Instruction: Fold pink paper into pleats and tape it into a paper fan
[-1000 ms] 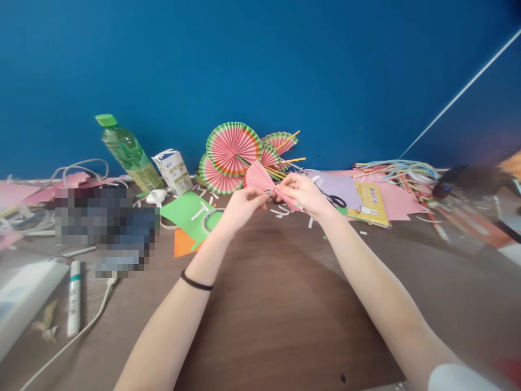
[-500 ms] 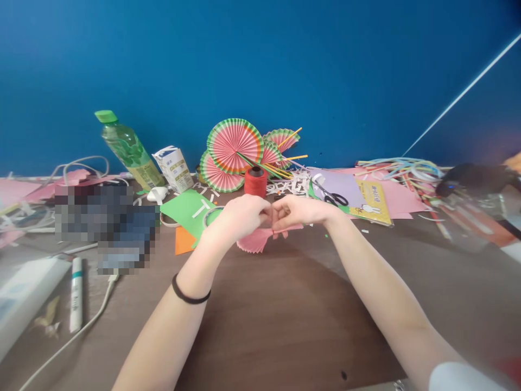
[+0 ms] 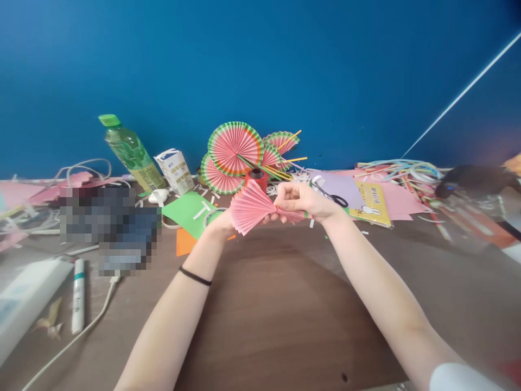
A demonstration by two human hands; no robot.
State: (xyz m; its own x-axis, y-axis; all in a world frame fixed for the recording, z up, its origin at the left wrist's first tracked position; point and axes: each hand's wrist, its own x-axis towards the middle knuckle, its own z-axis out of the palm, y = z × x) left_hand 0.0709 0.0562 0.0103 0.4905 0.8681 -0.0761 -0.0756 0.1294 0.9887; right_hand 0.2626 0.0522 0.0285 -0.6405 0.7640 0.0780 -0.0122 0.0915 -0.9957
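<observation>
A: What changes in the last half second?

B: The pleated pink paper [image 3: 250,209] is turned over. Its left half, hanging below the hands in the previous frame, is now spread broad and face up, at the centre of the frame.

A: Left hand?

B: The left hand [image 3: 224,221] is behind and under the spread half, mostly covered. It seems to bear the paper from below; how tightly it closes, cannot tell.

A: Right hand?

B: The right hand [image 3: 303,200] has thumb and bent forefinger pinched together on the paper's narrow waist. The other half juts out beneath it, towards frame right. A speck of red shows at the waist; possibly thread, too small to confirm.

A: Nearby?

B: A red spool [image 3: 262,183] is just behind the paper, partly hidden by it. A round fan [image 3: 236,147] is at upper centre; scissors [image 3: 331,196] lie right of centre.

A: Meaning for the work?

B: Judgement: turning it exposes the gathered waist, likely the part being worked. The pleats are not opened into a full disc.
</observation>
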